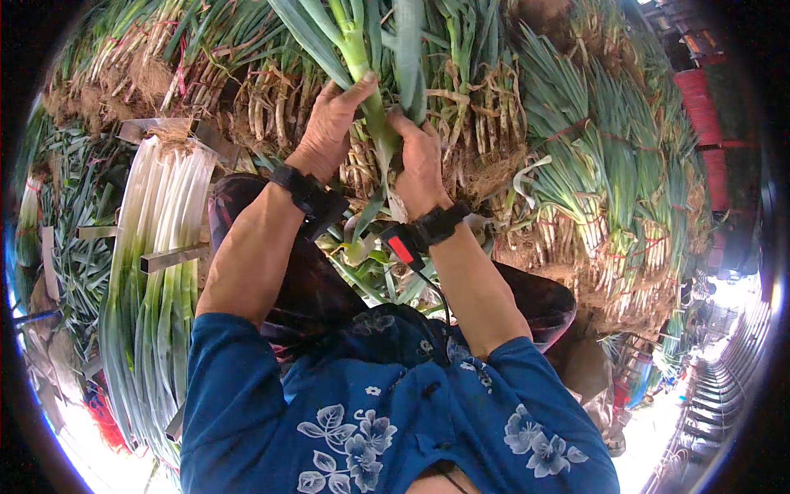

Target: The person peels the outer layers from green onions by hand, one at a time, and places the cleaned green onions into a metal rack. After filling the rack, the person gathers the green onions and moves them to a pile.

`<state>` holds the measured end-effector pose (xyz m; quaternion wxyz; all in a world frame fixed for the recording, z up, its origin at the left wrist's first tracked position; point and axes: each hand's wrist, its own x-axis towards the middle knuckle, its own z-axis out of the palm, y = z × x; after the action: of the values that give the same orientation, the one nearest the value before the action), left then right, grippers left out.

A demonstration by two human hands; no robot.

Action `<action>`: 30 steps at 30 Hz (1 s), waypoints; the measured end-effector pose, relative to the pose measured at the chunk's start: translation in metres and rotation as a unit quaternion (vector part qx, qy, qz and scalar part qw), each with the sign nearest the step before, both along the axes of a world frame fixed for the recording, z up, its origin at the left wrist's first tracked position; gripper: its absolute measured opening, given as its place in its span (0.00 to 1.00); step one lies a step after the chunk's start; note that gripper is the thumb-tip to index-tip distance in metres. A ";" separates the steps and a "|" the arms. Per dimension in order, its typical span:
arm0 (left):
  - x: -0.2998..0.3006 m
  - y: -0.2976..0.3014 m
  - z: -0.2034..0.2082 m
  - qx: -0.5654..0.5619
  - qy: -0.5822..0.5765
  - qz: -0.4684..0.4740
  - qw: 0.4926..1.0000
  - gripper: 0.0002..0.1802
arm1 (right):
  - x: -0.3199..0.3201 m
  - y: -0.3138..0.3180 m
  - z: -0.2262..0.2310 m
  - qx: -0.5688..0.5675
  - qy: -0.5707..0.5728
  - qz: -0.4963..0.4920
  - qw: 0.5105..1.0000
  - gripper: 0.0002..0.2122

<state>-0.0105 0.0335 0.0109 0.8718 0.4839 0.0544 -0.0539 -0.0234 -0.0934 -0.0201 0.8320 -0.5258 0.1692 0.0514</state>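
Out in front of me, both hands are on one leek, its green leaves pointing away and its pale stem between my palms. My left hand is closed round the stem, the thumb lying along it. Just to the right, my right hand is closed at the stem's side, where a broad green leaf rises from its thumb and fingers. Whether that leaf is still joined to the stem is hidden. Thin pale strips hang below the hands.
On my left, peeled white-stemmed leeks lie in a metal rack. Unpeeled leek bundles with roots are piled ahead, and tied bundles lie to the right. Leaf scraps lie between my legs. Red stacked material stands at far right.
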 end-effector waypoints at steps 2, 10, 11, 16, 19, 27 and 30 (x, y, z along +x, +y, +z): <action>0.004 0.004 -0.003 0.036 -0.019 0.028 0.999 0.22 | 0.005 -0.009 -0.014 0.087 0.029 -0.075 0.993 0.13; 0.038 0.058 -0.023 -0.180 -0.025 0.151 0.972 0.14 | -0.026 -0.133 -0.042 -0.470 -0.146 0.053 0.869 0.16; 0.040 0.072 -0.025 -0.166 -0.011 0.192 0.967 0.14 | -0.032 -0.163 -0.045 -0.569 -0.104 0.055 0.814 0.19; 0.041 0.138 -0.034 -0.097 0.012 0.304 0.948 0.10 | -0.106 -0.371 -0.051 -0.726 0.081 -0.030 0.682 0.22; 0.042 0.214 -0.054 -0.107 0.007 0.270 0.957 0.13 | -0.109 -0.399 -0.041 -0.653 0.088 -0.122 0.742 0.15; 0.031 0.085 -0.007 -0.194 -0.046 0.098 0.975 0.15 | -0.088 -0.257 -0.088 -0.657 0.095 0.219 0.715 0.17; 0.027 0.066 -0.003 -0.184 -0.045 0.066 0.980 0.15 | -0.069 -0.219 -0.082 -0.625 0.007 0.341 0.702 0.19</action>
<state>0.0163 0.1000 0.0081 0.9490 0.3130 0.0358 0.0163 -0.0922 -0.3128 -0.1021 0.2365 -0.9467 -0.0221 0.2176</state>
